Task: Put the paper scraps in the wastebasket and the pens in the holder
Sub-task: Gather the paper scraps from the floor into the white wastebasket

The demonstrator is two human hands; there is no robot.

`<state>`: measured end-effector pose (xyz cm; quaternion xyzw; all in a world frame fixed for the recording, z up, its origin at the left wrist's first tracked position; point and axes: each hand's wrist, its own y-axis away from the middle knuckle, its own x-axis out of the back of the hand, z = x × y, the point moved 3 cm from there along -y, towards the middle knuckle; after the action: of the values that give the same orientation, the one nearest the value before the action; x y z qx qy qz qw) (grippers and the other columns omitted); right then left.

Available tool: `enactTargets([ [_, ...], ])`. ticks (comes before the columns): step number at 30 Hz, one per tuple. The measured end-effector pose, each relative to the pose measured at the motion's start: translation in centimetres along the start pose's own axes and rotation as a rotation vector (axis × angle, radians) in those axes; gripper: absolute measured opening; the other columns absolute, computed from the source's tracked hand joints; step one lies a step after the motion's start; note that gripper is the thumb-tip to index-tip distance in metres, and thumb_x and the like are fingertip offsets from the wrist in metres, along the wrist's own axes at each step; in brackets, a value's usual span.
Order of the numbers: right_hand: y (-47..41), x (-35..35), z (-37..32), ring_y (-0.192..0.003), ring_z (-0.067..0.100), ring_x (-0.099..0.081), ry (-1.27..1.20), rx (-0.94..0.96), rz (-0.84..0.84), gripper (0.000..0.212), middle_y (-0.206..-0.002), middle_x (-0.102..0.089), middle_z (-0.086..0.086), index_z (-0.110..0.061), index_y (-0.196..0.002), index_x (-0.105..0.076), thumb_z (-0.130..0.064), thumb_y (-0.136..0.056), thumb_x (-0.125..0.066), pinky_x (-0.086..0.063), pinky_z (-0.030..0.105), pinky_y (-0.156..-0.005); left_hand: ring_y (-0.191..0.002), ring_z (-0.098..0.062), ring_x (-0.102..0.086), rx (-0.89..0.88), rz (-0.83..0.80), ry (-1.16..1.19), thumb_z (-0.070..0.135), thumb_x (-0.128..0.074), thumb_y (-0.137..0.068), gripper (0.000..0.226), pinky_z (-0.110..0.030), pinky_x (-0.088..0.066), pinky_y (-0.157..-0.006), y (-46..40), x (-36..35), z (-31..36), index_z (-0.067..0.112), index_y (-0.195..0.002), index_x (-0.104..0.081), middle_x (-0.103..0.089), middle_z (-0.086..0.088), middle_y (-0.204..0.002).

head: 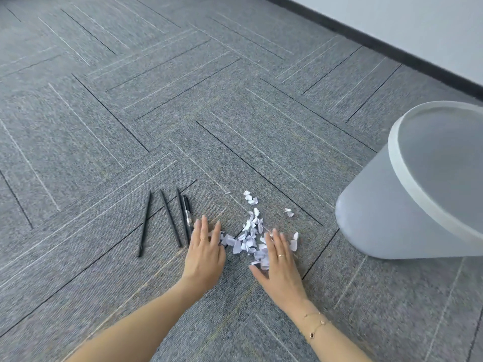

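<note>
A heap of small white paper scraps (248, 236) lies on the grey carpet, with a few loose pieces farther out (251, 198). My left hand (205, 253) lies flat, palm down, at the heap's left edge, fingers apart. My right hand (278, 265) rests flat on the heap's right side and covers some scraps. Several black pens (170, 222) lie side by side just left of my left hand. A pale grey wastebasket (376, 218) stands to the right. No pen holder is in view.
Grey carpet tiles (130, 113) cover the floor. A white wall with a dark baseboard (392, 52) runs across the top right, behind the wastebasket.
</note>
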<state>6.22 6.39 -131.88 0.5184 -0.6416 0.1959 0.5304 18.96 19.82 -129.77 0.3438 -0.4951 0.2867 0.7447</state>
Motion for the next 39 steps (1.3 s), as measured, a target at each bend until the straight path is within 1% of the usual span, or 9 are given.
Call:
enactTargets([
  [3, -1.0, -0.6, -0.8, -0.139, 0.02, 0.025, 0.047, -0.034, 0.049, 0.087, -0.151, 0.026, 0.008, -0.017, -0.142, 0.023, -0.069, -0.088, -0.02, 0.009, 0.036, -0.115, -0.137, -0.028, 0.026, 0.032, -0.016, -0.036, 0.041, -0.009, -0.094, 0.058, -0.037, 0.014, -0.112, -0.3, -1.4, 0.3, 0.018, -0.145, 0.01, 0.024, -0.014, -0.15],
  [6, -2.3, -0.6, -1.2, -0.141, 0.024, 0.018, 0.061, -0.036, 0.103, 0.082, -0.153, 0.019, 0.011, -0.015, -0.144, 0.018, -0.066, -0.09, -0.016, 0.002, 0.039, -0.117, -0.137, -0.029, 0.028, 0.062, -0.024, -0.006, 0.045, 0.005, -0.089, 0.063, -0.039, 0.012, -0.114, -1.0, -2.0, 1.3, 0.015, -0.143, 0.017, 0.029, -0.015, -0.148],
  [14, -6.5, 1.4, 0.1, -0.142, 0.021, 0.016, 0.006, -0.002, 0.133, 0.077, -0.155, 0.012, 0.009, -0.011, -0.146, 0.007, -0.044, -0.093, -0.038, -0.004, 0.038, -0.119, -0.14, -0.015, 0.023, -0.074, 0.032, 0.084, 0.04, -0.01, -0.097, 0.057, -0.033, 0.008, -0.117, -4.1, -2.3, 2.4, 0.016, -0.145, 0.009, 0.018, -0.006, -0.154],
  [19, -5.7, 3.2, 1.3, -0.143, 0.012, 0.01, -0.054, 0.071, 0.225, 0.061, -0.156, 0.0, 0.003, -0.016, -0.147, -0.007, -0.044, -0.097, -0.028, -0.002, 0.033, -0.118, -0.141, -0.01, 0.019, -0.211, 0.044, 0.113, 0.043, -0.019, -0.098, 0.059, -0.035, 0.004, -0.119, -4.1, -1.5, 2.7, 0.02, -0.146, 0.005, 0.015, 0.001, -0.155],
  [22, -4.0, 3.0, 3.4, -0.144, 0.017, 0.008, -0.099, -0.092, 0.291, 0.062, -0.156, 0.001, 0.005, -0.016, -0.147, -0.007, -0.046, -0.096, -0.026, -0.005, 0.04, -0.118, -0.142, -0.017, 0.019, -0.243, 0.004, -0.043, 0.061, -0.02, -0.09, 0.07, -0.042, 0.009, -0.116, -2.8, -2.2, 2.2, 0.029, -0.145, 0.009, 0.02, -0.002, -0.154],
  [25, -3.6, 2.2, 5.1, -0.143, 0.017, 0.01, -0.111, -0.2, 0.255, 0.063, -0.156, 0.006, 0.006, -0.014, -0.147, -0.001, -0.047, -0.097, -0.021, -0.009, 0.043, -0.118, -0.142, -0.021, 0.019, -0.235, -0.044, -0.139, 0.074, -0.02, -0.083, 0.082, -0.045, 0.006, -0.115, -2.5, -3.2, 1.7, 0.031, -0.144, 0.014, 0.021, -0.004, -0.154],
  [29, -5.5, 2.6, 4.0, -0.143, 0.016, 0.009, -0.131, -0.116, 0.247, 0.06, -0.155, 0.007, 0.006, -0.014, -0.147, 0.0, -0.043, -0.098, -0.019, -0.007, 0.04, -0.119, -0.142, -0.022, 0.018, -0.191, -0.006, -0.121, 0.074, -0.017, -0.083, 0.081, -0.041, 0.008, -0.117, -4.6, -2.9, 2.1, 0.031, -0.143, 0.016, 0.021, -0.004, -0.154],
  [33, -8.2, 3.4, 2.0, -0.143, 0.016, 0.012, -0.171, -0.013, 0.216, 0.066, -0.155, 0.01, 0.006, -0.016, -0.147, 0.005, -0.052, -0.095, -0.015, -0.001, 0.035, -0.118, -0.141, -0.023, 0.019, -0.211, 0.037, -0.093, 0.066, -0.02, -0.088, 0.074, -0.039, 0.009, -0.115, -8.3, -1.6, 2.4, 0.031, -0.144, 0.014, 0.021, -0.004, -0.153],
  [39, -9.6, 2.8, 0.5, -0.144, 0.017, 0.003, -0.086, 0.11, 0.204, 0.063, -0.156, -0.005, 0.007, -0.012, -0.147, -0.007, -0.047, -0.097, -0.019, -0.001, 0.031, -0.117, -0.143, -0.019, 0.013, -0.431, -0.052, -0.089, 0.06, -0.022, -0.09, 0.065, -0.042, 0.0, -0.119, -11.5, -0.8, 2.3, 0.036, -0.145, 0.003, 0.009, -0.001, -0.156],
])
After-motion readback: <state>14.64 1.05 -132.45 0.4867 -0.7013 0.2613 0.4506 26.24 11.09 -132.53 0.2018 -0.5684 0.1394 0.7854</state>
